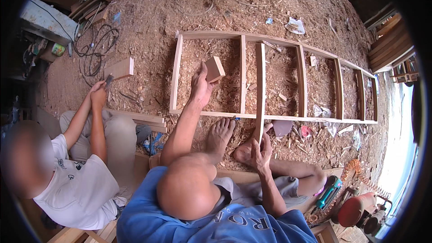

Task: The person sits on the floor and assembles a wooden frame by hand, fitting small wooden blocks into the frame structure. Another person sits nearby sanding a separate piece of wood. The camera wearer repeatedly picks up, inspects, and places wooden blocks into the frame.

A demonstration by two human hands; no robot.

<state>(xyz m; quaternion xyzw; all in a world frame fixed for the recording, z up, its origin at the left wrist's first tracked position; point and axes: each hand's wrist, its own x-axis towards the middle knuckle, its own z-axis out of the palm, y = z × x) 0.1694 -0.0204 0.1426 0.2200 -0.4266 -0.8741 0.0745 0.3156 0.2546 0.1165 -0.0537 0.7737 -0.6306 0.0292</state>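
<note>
My left hand [201, 85] is closed around a short, thick wooden block [214, 69], raised over the left end of a ladder-like wooden frame [243, 74]. The frame lies on the ground in front of my feet, with several crosspieces between two long rails. A loose wooden slat [260, 85] runs across both rails. Its near end is gripped between the fingers of my right hand [261, 153], next to my right foot. The slat's far end reaches the far rail, but I cannot tell whether it touches it.
At the left, a seated co-worker holds a dark tool [109, 80] against a board [119, 69]. A teal power tool [327, 193], an orange coiled hose [354, 169] and a machine with a reddish disc [355, 210] are at lower right. Wood shavings [148, 22] cover the ground.
</note>
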